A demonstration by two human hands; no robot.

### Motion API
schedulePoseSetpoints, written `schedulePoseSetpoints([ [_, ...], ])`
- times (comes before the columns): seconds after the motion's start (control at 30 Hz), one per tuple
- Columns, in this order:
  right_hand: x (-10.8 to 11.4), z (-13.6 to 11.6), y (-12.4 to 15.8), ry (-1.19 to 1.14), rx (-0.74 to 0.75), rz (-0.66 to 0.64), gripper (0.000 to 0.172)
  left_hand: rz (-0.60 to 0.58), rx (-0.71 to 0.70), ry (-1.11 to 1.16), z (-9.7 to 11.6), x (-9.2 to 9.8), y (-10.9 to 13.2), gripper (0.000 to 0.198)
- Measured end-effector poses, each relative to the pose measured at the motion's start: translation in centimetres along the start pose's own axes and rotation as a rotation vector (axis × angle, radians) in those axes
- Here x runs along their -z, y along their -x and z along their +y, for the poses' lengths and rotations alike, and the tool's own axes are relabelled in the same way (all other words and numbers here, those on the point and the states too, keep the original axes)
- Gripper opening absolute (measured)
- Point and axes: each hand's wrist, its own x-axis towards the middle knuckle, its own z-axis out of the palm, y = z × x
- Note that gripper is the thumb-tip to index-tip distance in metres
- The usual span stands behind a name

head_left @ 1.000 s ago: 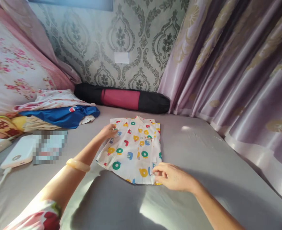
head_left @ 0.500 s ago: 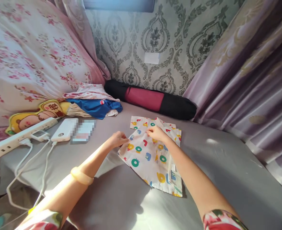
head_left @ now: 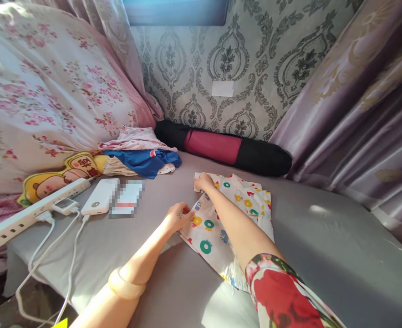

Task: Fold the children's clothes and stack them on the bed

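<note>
"As the printed shirt (head_left: 210,234) lies before you, how do you touch it?"

"Your left hand (head_left: 178,217) pinches its left edge. Your right hand (head_left: 205,181) is at its far left corner with curled fingers; whether they pinch, I cannot tell."

"And where exactly is it?"

"On the grey sheet (head_left: 327,246), nearer than the black-and-red bag (head_left: 212,146) and right of the white power bank (head_left: 101,196)."

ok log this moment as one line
left hand: at left edge of printed shirt | right hand: at its far left corner, arm across it | shirt: on grey sheet
</note>
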Motion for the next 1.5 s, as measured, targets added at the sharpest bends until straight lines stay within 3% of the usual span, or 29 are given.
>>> schedulePoseSetpoints([
  [0.13, -1.6, -1.2, 0.0, -0.024, -0.075, 0.047, 0.041, 0.01, -0.051, -0.063, -0.4, -0.5, 0.2, 0.012],
  [0.3, -1.5, -0.1, -0.6, -0.18, -0.105, 0.07, 0.029, 0.015, -0.085, -0.079, -0.3, -0.6, 0.6, 0.01],
  [0.47, 1.3, 2.9, -1.5, -0.449, -0.168, 0.061, 0.007, -0.003, -0.036, -0.029, 0.7, 0.3, 1.5, 0.009],
  [0.7, 6.7, 7.2, 1.0, -0.781, -0.162, 0.096, 0.009, -0.042, -0.088, 0.038, 1.6, 0.9, 2.7, 0.01],
  [0.9, 8.5, 10.9, 3.8, -0.873, -0.169, 0.123, 0.019, -0.087, -0.245, 0.207, 2.5, 0.1, 4.3, 0.016],
  [1.23, 7.4, 15.6, 6.5, -0.787, -0.293, 0.135, 0.021, -0.294, -0.428, 0.254, 3.6, -1.0, 5.6, 0.043],
  [1.37, 7.3, 17.1, 7.2, -0.631, -0.419, 0.126, 0.015, -0.124, -0.58, 0.082, 3.0, -1.6, 5.0, 0.036],
  [1.43, 7.4, 17.3, 7.5, -0.495, -0.432, 0.214, 0.02, -0.03, -0.703, -0.02, 2.4, -2.2, 4.4, 0.031],
  [1.5, 7.2, 16.9, 7.6, -0.256, -0.339, 0.358, 0.028, 0.017, -0.806, -0.107, 1.9, -2.8, 4.0, 0.033],
])
